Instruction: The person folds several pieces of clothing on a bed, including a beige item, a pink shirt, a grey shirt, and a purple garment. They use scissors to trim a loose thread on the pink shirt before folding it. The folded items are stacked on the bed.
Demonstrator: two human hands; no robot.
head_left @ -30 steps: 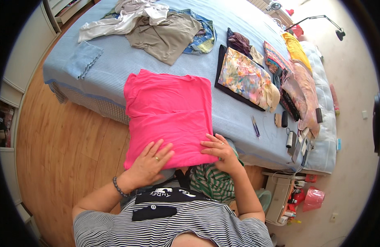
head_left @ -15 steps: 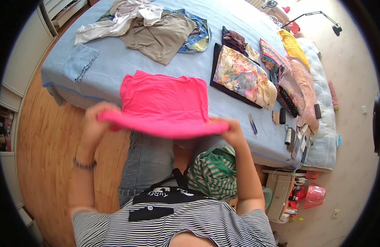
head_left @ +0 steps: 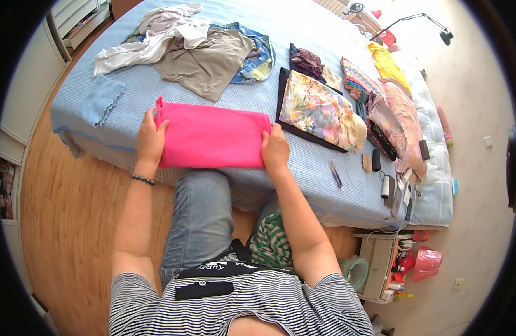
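A bright pink garment (head_left: pixel 213 137), folded to a neat rectangle, lies at the near edge of the blue-covered bed. My left hand (head_left: pixel 151 139) grips its left side, thumb on top and fingers at the edge. At the opposite side, my right hand (head_left: pixel 275 148) holds the right edge in the same way; some of its fingertips are hidden by the cloth. Behind the pink garment lies a loose heap with a grey-brown garment (head_left: pixel 205 64) and a white garment (head_left: pixel 157 47). A small light-blue cloth (head_left: pixel 101 99) rests to the left.
Right of the pink garment is a folded floral cloth (head_left: pixel 319 109) on black fabric. Pens (head_left: pixel 336 175), a dark cylindrical case (head_left: pixel 376 161) and small devices lie farther right. A green-and-white striped cloth (head_left: pixel 269 241) is on my lap. A desk lamp (head_left: pixel 446 37) stands far right.
Both hands have brought the lifted near edge of the pink garment away from me and down over the rest. It now lies as a smaller rectangle. The view has shifted slightly.
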